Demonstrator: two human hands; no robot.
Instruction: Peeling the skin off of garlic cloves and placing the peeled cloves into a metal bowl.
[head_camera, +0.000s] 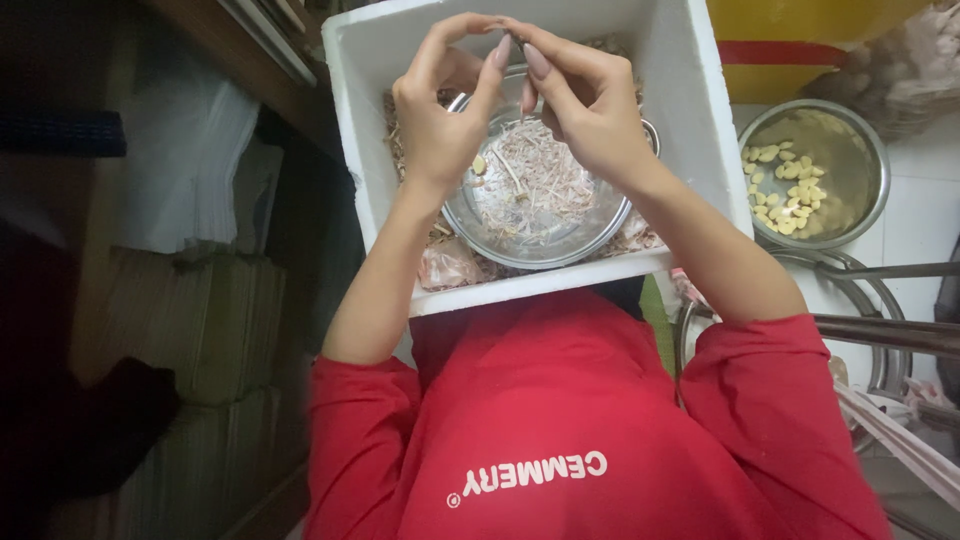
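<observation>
While my fingertips meet above the steel bowl (535, 215), my left hand (440, 120) and right hand (590, 110) pinch together on something too small to make out. Below them the bowl holds papery garlic skins (535, 180) and one peeled clove (479, 164). The bowl fills most of the white foam box (690, 120), leaving only narrow gaps at its walls, where more skins lie. To my right, beyond the box edge, a second steel bowl (860, 160) holds peeled cloves (790, 195). Stacked cardboard (200, 320) stands close on my left.
</observation>
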